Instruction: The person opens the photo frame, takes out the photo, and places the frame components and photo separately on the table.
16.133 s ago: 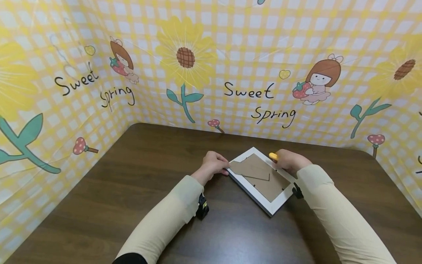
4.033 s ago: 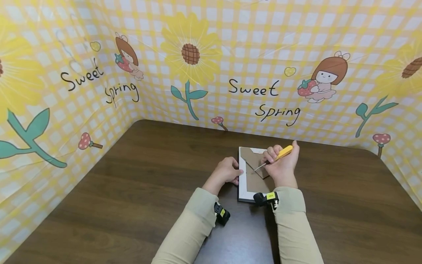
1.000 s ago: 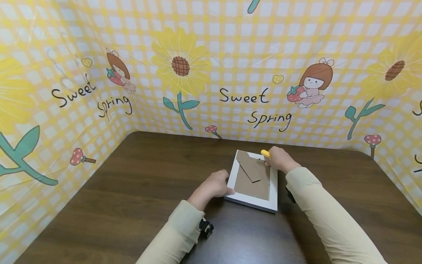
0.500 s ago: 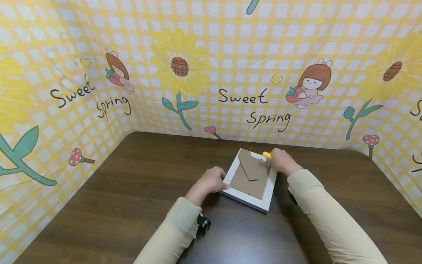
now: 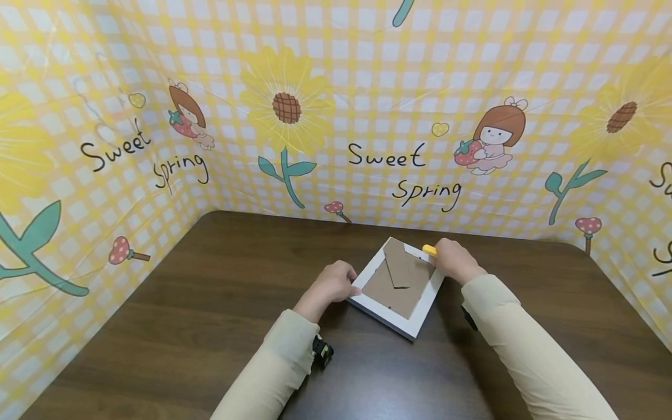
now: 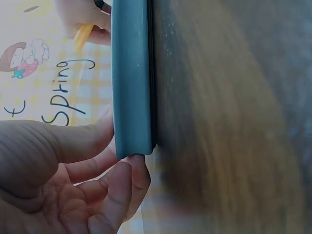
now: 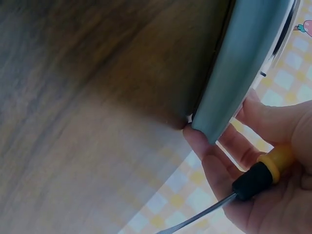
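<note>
A white picture frame (image 5: 419, 318) is back side up at the table, turned at an angle. Its brown backing board (image 5: 391, 296) shows a folded stand (image 5: 400, 271) and small dark tabs along the inner edge. My left hand (image 5: 332, 284) grips the frame's left corner, thumb on top and fingers at the side and below, as the left wrist view shows. My right hand (image 5: 455, 259) pinches the far right corner. That same hand also keeps a screwdriver (image 7: 258, 178) with a yellow and black handle in its palm, its metal shaft pointing away from the frame.
The dark wooden table (image 5: 210, 326) extends around the frame on all sides. A yellow checked cloth (image 5: 325, 116) with printed flowers and lettering hangs behind it and along the sides. A small black camera (image 5: 322, 352) sits on the left wrist.
Four seconds ago the screwdriver's tip was over the backing board; now the right hand pinches the frame's corner. Over the last second both hands have turned the frame clockwise.
</note>
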Motion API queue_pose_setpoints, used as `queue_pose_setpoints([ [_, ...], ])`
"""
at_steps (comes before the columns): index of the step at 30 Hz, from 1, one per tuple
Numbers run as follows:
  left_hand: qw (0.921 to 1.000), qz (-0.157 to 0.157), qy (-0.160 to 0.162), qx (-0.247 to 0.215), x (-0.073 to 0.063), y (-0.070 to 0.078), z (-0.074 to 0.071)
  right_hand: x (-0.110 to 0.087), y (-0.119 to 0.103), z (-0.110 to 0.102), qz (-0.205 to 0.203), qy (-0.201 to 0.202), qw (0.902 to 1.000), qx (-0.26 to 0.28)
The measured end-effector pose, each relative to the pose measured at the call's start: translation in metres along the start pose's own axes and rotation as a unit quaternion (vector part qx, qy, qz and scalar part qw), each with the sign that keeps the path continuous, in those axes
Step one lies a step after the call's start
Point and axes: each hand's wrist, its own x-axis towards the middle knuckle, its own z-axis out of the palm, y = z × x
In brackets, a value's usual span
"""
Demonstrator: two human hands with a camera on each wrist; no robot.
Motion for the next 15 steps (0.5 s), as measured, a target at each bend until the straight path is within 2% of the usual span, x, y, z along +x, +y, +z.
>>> queue_pose_setpoints([
  [7, 0.9999, 0.008, -0.004, 0.006, 0.009, 0.001, -0.004, -0.002, 0.001, 0.002, -0.024, -0.007, 0.9991, -0.034],
  [15, 0.9999, 0.002, -0.013, 0.004, 0.016, 0.003, -0.007, -0.003, 0.003, 0.002, -0.021, -0.015, 0.9989, -0.039],
])
